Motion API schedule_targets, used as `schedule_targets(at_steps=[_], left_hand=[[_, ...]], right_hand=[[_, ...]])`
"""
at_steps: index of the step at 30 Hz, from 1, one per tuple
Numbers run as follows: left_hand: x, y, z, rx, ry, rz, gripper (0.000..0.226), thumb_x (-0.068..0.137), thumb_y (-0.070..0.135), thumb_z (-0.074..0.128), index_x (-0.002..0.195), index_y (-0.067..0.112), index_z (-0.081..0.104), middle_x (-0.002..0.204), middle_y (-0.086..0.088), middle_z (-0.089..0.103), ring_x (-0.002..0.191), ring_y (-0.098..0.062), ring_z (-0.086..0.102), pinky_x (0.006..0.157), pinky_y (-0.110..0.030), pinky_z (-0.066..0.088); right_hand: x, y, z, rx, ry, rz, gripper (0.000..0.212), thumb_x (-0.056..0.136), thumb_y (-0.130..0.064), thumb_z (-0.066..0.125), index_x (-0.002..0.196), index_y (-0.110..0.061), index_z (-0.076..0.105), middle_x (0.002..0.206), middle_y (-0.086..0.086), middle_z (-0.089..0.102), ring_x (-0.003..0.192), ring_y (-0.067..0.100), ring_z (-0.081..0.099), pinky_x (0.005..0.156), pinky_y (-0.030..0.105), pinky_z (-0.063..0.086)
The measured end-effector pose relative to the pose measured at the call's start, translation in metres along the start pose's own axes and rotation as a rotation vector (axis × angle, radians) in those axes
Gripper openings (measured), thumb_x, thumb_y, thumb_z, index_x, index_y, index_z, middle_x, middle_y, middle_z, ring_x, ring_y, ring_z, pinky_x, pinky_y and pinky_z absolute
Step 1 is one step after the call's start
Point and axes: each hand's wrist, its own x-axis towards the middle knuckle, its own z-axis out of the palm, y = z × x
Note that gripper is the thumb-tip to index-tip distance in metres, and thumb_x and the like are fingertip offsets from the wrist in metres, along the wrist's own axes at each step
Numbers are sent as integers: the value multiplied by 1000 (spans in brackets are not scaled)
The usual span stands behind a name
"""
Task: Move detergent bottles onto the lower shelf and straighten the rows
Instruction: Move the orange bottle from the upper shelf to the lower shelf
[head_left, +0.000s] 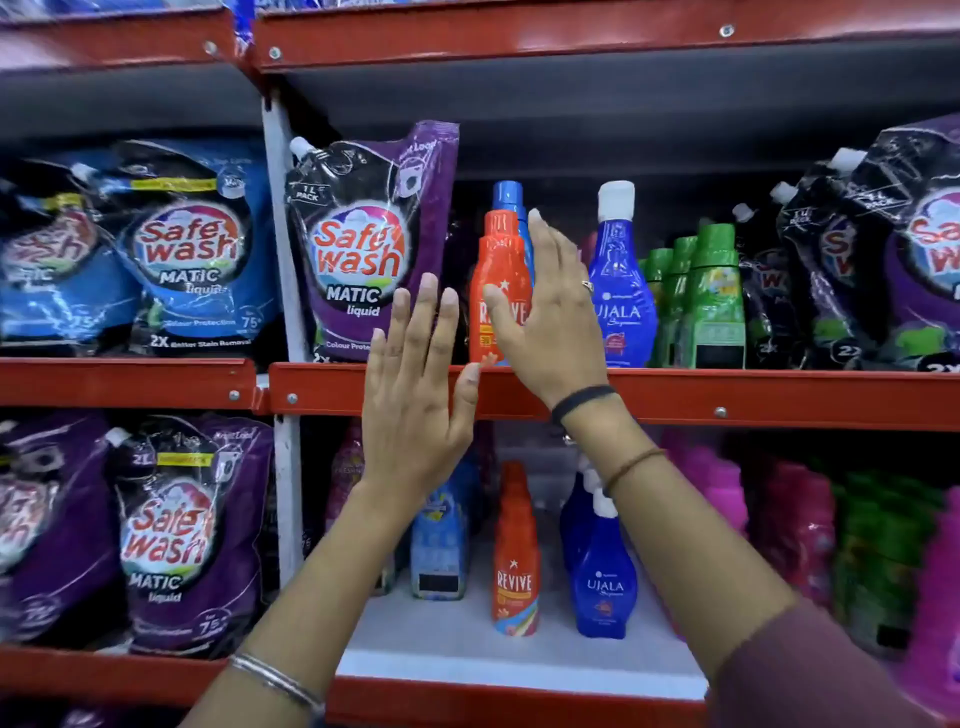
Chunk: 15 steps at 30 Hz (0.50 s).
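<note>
Far left on the upper shelf (675, 395) sit blue pouches (197, 254), with purple pouches (182, 535) below them on the lower shelf (467, 649). Right of the upright, a purple Safe Wash pouch (363, 244) stands at the upper shelf's left end, leaning a little.

The left hand (415, 395) is raised flat in front of the red shelf edge, fingers (426, 322) spread and straight, holding nothing; its fingertips overlap the pouch's lower right corner (whether they touch it cannot be told).

Just right of it stands the red Revive bottle (496, 291) on the upper shelf, upright, with a blue-capped bottle (511, 208) close behind. The right hand (550, 322) is open beside the red bottle, thumb lying across its label, the other fingers extended upward and loosely together, not closed around it.

Next right on the upper shelf is an Ujala bottle (621, 291), then green bottles (711, 301), then more dark pouches (883, 260).

On the lower shelf, between the forearms, stand a light blue bottle (439, 551), a second Revive (515, 561) and a second Ujala (605, 577), all upright; pink bottles (789, 525) sit farther right, blurred.
</note>
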Motion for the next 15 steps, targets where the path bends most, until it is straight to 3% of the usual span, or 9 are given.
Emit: schedule_targets(at_steps=[2,5,9,15], left_hand=[[-2,-7,1,-5,-8,-15,59,100,36,32,153,18,14,162,-3,12,151,-19,3,121,-46,12],[-10,-20,12,9,-46,2,60,100,35,33,153,17,12,162,-3,11,151,-19,3,121,-45,11],[-16,-33,24,6,-67,3,59,101,36,32,153,16,12,162,-3,11,150,-16,3,123,-39,6],[-22,-38,37,114,-94,-23,60,101,42,26,154,18,13,163,-1,11,150,-14,0,122,-34,-5]], right_hand=[[5,-5,9,-60,-25,50,73,82,-32,59,143,-11,24,134,13,43,117,31,48,89,39,45],[7,-8,19,-226,-66,146,83,78,-42,64,142,-10,22,127,15,45,109,35,53,79,43,47],[7,-8,28,-346,-90,226,94,73,-48,69,142,-9,18,127,14,46,112,33,52,78,42,48],[6,-8,29,-239,-49,253,84,72,-40,72,136,-8,28,126,13,48,114,34,52,86,42,47]])
